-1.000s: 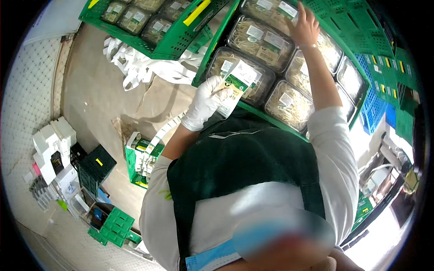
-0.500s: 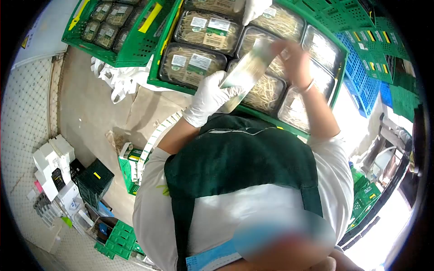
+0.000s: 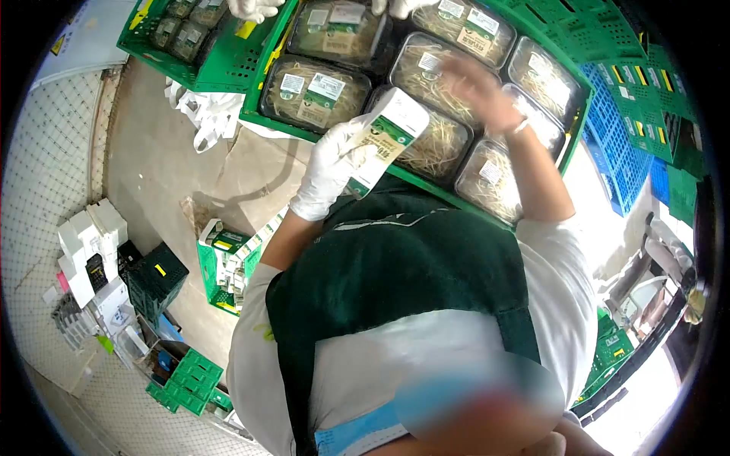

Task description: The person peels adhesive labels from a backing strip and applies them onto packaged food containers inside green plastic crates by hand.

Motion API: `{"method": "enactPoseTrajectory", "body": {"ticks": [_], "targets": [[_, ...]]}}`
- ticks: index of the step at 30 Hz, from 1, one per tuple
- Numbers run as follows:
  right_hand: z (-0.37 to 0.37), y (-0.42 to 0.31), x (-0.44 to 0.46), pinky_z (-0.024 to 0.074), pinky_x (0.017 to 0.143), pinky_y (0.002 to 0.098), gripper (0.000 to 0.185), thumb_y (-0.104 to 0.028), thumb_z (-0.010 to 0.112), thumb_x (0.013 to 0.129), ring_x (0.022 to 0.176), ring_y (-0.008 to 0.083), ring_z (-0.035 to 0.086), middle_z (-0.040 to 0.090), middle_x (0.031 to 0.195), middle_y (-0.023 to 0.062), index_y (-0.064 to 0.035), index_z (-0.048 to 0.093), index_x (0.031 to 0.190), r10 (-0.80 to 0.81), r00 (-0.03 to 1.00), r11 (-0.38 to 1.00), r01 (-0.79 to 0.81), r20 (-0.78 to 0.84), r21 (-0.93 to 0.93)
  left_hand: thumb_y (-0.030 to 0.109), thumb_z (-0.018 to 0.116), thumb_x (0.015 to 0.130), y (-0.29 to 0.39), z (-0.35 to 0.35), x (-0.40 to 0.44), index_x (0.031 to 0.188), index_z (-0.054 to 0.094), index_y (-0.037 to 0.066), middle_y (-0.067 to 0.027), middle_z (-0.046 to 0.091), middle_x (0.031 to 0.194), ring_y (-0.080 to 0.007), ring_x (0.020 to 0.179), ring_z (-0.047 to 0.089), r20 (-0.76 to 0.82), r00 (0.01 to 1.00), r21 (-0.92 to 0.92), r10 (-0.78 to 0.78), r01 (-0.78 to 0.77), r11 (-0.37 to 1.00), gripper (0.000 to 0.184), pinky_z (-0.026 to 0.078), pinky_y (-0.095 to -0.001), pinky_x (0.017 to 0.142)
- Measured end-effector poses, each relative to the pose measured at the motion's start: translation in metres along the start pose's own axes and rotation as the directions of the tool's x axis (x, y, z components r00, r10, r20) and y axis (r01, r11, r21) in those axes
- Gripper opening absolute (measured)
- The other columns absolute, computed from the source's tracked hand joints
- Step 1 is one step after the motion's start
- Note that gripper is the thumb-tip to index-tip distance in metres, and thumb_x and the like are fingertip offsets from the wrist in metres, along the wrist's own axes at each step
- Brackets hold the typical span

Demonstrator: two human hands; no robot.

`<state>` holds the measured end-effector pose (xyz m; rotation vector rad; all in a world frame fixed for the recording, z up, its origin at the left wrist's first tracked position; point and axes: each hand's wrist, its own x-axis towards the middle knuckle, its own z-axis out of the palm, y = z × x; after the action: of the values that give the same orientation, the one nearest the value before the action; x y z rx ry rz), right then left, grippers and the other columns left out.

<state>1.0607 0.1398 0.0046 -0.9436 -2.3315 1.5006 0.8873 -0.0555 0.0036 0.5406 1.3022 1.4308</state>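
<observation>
My left hand (image 3: 328, 169), in a white glove, grips a stack of green-and-white printed labels (image 3: 389, 137) in front of the apron. My right hand (image 3: 487, 97) is bare, with a band at the wrist. Its fingers are somewhat blurred but look stretched out over a clear-topped tray of bean sprouts (image 3: 414, 70). Whether they touch the film is unclear. Several such trays sit in a green crate (image 3: 251, 114). Green labels lie on some, including the left tray (image 3: 315, 95) and the upper tray (image 3: 465, 32); the right-hand ones show only white stickers.
Another person's gloved hands (image 3: 257, 9) reach in at the top edge. A second green crate (image 3: 220, 72) with smaller packs stands upper left. A small green crate (image 3: 217, 277) holding labels sits on the floor. Blue crates (image 3: 620, 152) and stacked green ones line the right.
My right hand has moved away from the label stack, over a tray. The stack has turned to show its printed face. The upper tray now shows a green label. Another gloved hand appears upper left.
</observation>
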Motion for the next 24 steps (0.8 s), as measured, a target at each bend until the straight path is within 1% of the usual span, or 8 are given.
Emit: {"method": "enactPoseTrajectory", "body": {"ticks": [2,4,7,11,12,16,18,24], "targets": [[0.030,-0.030,-0.026,0.0457,0.071,0.0310,0.040,-0.030,0.063,0.074,0.081,0.0199,0.057,0.059,0.089,0.0115,-0.0035,0.053,0.102,-0.149,0.985,0.988,0.145,0.090,0.047,0.006,0.057,0.077,-0.002,-0.005,0.003,0.097,0.051,0.000,0.0008,0.056,0.079,-0.0074,0.069,0.051,0.178,0.978,0.054,-0.104,0.096,0.994,0.022,0.043,-0.0211,0.064],[0.048,-0.037,-0.041,0.0451,0.058,0.0309,0.025,-0.019,0.063,0.073,0.064,0.0255,0.058,0.058,0.073,0.0158,-0.0015,0.055,0.089,-0.117,0.990,0.993,0.116,-0.081,-0.021,0.003,0.058,0.076,0.007,-0.017,0.011,0.095,0.052,0.000,0.0005,0.056,0.077,-0.0081,0.069,0.052,0.368,0.926,0.527,-0.084,-0.133,0.839,0.020,0.043,-0.0224,0.065],[0.069,-0.045,-0.056,0.0457,0.056,0.0310,0.017,-0.015,0.063,0.072,0.060,0.0245,0.058,0.059,0.069,0.0139,-0.0026,0.058,0.083,-0.133,0.982,0.990,0.138,-0.133,0.023,0.004,0.057,0.078,0.007,0.021,0.008,0.084,0.056,-0.001,-0.0034,0.059,0.077,-0.0079,0.072,0.051,0.146,0.989,0.028,0.031,-0.036,0.999,0.009,0.042,-0.0210,0.066],[0.048,-0.035,-0.054,0.0477,0.056,0.0278,0.011,-0.013,0.067,0.068,0.060,0.0181,0.059,0.061,0.070,0.0101,-0.0063,0.062,0.075,-0.150,0.920,0.976,0.079,-0.362,-0.204,0.012,0.063,0.075,0.005,0.013,0.009,0.081,0.056,0.000,-0.0011,0.056,0.068,-0.0046,0.062,0.048,0.255,0.967,0.536,-0.003,-0.139,0.833,0.015,0.040,-0.0198,0.057],[0.027,-0.021,-0.043,0.0482,0.056,0.0284,0.009,-0.013,0.064,0.071,0.061,0.0197,0.059,0.061,0.071,0.0101,-0.0063,0.061,0.075,-0.175,0.883,0.955,0.046,-0.435,-0.292,0.014,0.063,0.075,0.008,0.017,0.005,0.079,0.056,0.000,-0.0010,0.055,0.067,-0.0046,0.059,0.047,0.256,0.964,0.330,-0.070,-0.019,0.944,0.016,0.040,-0.0200,0.054],[-0.016,0.044,-0.004,0.0450,0.068,0.0367,0.025,-0.024,0.057,0.076,0.080,0.0265,0.056,0.057,0.085,0.0147,-0.0079,0.051,0.095,-0.238,0.878,0.846,-0.022,-0.415,-0.532,0.010,0.059,0.077,-0.005,-0.019,-0.004,0.080,0.055,-0.002,-0.0020,0.056,0.068,-0.0047,0.059,0.049,0.255,0.961,0.377,-0.110,0.006,0.926,0.013,0.041,-0.0189,0.052],[0.008,0.086,0.006,0.0410,0.075,0.0367,0.032,-0.028,0.056,0.077,0.092,0.0267,0.050,0.052,0.094,0.0132,-0.0086,0.048,0.101,-0.292,0.910,0.473,-0.130,-0.294,-0.872,0.010,0.058,0.078,-0.009,-0.031,-0.008,0.080,0.055,-0.001,-0.0013,0.055,0.068,-0.0041,0.060,0.049,0.195,0.968,0.245,-0.158,0.108,0.964,0.012,0.040,-0.0182,0.052],[0.004,0.077,0.010,0.0360,0.085,0.0415,0.062,-0.042,0.053,0.075,0.107,0.0273,0.043,0.037,0.125,0.0097,-0.0141,0.032,0.126,-0.328,0.816,0.440,-0.313,-0.475,-0.842,0.012,0.055,0.080,-0.008,-0.052,-0.019,0.083,0.054,0.000,-0.0006,0.055,0.071,-0.0031,0.060,0.048,0.181,0.972,0.255,-0.148,0.099,0.962,0.012,0.040,-0.0171,0.053]]}}
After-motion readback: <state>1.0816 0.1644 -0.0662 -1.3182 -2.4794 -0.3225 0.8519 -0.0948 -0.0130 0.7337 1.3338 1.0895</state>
